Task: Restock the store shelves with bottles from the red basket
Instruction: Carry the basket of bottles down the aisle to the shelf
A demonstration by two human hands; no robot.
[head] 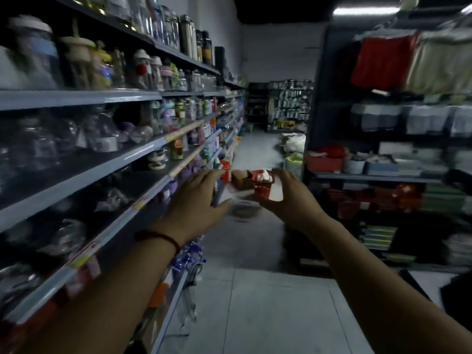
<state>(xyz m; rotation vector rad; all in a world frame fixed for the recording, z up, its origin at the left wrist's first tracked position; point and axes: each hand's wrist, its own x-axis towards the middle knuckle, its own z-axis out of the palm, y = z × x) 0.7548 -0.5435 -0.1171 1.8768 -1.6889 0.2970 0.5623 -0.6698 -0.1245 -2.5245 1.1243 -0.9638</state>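
My left hand (201,200) and my right hand (288,198) are stretched out in front of me over the aisle. Between them is a blurred clear bottle (240,208) with a dark ring at its bottom end. The left hand's fingers and thumb curve round its left side, and the right hand's curl round its right side. A red basket (263,189) with white-topped items in it shows far down the aisle on the floor, through the gap in my right hand. The store shelves (153,146) on my left carry many bottles and jars.
Shelves with folded clothes and red bins (383,175) line the right side. Bags and boxes (293,144) lie on the floor further down the aisle. A pale floor strip (255,302) runs between the two shelf rows.
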